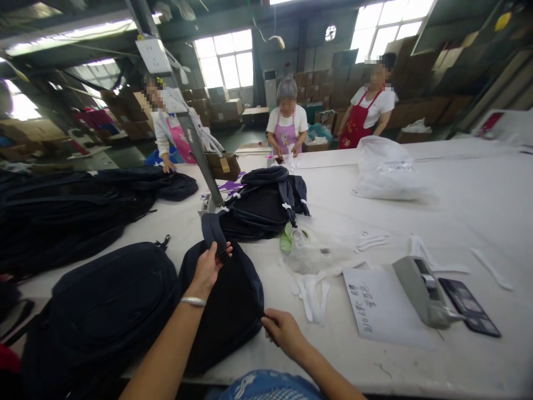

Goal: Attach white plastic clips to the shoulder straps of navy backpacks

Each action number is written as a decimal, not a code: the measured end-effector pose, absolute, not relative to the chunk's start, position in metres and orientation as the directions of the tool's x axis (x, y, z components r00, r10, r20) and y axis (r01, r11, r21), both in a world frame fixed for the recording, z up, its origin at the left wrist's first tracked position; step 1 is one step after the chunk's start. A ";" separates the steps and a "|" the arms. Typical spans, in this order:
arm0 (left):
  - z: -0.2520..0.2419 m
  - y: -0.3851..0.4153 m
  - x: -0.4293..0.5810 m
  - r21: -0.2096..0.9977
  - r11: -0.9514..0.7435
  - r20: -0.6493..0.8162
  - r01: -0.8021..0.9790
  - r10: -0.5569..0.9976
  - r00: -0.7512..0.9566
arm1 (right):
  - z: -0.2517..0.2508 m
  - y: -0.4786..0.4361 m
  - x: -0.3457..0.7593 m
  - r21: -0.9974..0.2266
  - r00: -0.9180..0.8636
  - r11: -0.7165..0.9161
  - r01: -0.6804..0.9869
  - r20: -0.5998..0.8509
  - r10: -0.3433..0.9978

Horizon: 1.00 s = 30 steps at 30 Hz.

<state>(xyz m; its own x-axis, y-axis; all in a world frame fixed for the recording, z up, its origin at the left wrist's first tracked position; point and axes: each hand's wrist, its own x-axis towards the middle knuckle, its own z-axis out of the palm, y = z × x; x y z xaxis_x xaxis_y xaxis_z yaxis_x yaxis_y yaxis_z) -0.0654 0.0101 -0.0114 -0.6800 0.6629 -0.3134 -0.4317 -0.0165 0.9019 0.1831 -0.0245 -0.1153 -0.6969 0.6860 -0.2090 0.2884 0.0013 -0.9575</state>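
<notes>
A dark navy backpack (227, 311) lies flat on the white table in front of me, its black panel facing up. My left hand (209, 266), with a silver bangle at the wrist, is closed around its padded shoulder strap (213, 228) near the top. At the lower right side of the bag, my right hand (283, 331) pinches the edge or a thin strap there; I cannot make out which. Another dark backpack (114, 300) lies close by on the left. Just beyond my left hand sits a pile of backpacks (262, 205) with white wraps on their straps.
White strips (314, 297), clear plastic (325, 244), a handwritten sheet (366, 303), a tape dispenser (425, 291) and a phone (470, 307) lie to the right. A metal post (195, 144) rises from the table. More bags (62, 211) lie left. Several co-workers stand across the table.
</notes>
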 end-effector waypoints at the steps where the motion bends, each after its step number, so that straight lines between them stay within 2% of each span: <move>1: -0.009 0.007 -0.064 0.896 -0.013 -0.317 -0.443 0.681 -0.661 | -0.126 -0.022 0.179 -0.950 -0.686 0.056 0.306 -0.179 0.706; 4: -0.004 -0.002 -0.060 0.889 0.025 -0.336 -0.456 0.713 -0.616 | -0.146 -0.014 0.161 -0.914 -0.625 0.220 0.340 -0.044 0.780; 6: -0.003 -0.008 -0.057 0.884 0.041 -0.349 -0.466 0.720 -0.600 | -0.145 -0.005 0.146 -0.904 -0.594 0.263 0.336 0.014 0.805; 11: -0.002 -0.015 -0.053 0.868 0.049 -0.374 -0.494 0.719 -0.585 | -0.119 0.022 0.107 -0.952 -0.603 0.245 0.183 0.088 0.793; 14: 0.002 -0.016 -0.052 0.856 0.059 -0.385 -0.514 0.736 -0.557 | -0.108 0.037 0.090 -0.974 -0.702 0.188 0.127 0.046 0.710; 17: 0.004 -0.018 -0.048 0.832 0.070 -0.415 -0.550 0.738 -0.533 | -0.105 0.045 0.078 -0.993 -0.808 0.009 0.120 -0.092 0.582; 20: -0.003 -0.025 -0.037 0.778 0.095 -0.483 -0.621 0.722 -0.495 | -0.106 0.044 0.076 -0.951 -0.809 -0.304 0.058 -0.223 0.544; 22: -0.016 -0.034 -0.024 0.728 0.122 -0.541 -0.675 0.707 -0.455 | -0.108 0.041 0.082 -0.848 -0.813 -0.527 -0.047 -0.275 0.514; 25: -0.046 -0.052 0.002 0.678 0.146 -0.611 -0.721 0.658 -0.441 | -0.110 0.037 0.097 -0.608 -0.825 -0.784 -0.126 -0.375 0.422; 27: -0.069 -0.065 0.021 0.676 0.150 -0.637 -0.721 0.610 -0.471 | -0.113 0.038 0.106 -0.506 -0.825 -0.860 -0.065 -0.457 0.332; 28: -0.080 -0.072 0.029 0.681 0.154 -0.644 -0.716 0.591 -0.485 | -0.115 0.039 0.108 -0.501 -0.826 -0.865 -0.014 -0.482 0.293; 30: -0.099 -0.083 0.042 0.690 0.186 -0.658 -0.700 0.565 -0.498 | -0.120 0.041 0.109 -0.584 -0.825 -0.806 0.096 -0.500 0.264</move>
<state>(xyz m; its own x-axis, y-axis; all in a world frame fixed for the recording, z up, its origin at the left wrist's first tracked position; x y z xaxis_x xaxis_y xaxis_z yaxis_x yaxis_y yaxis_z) 0.0421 -0.0829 -0.0992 -0.4979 0.5653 -0.6577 -0.7000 0.1858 0.6895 0.1086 0.0409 -0.1197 -0.8247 0.2644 -0.5000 0.0957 -0.8060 -0.5841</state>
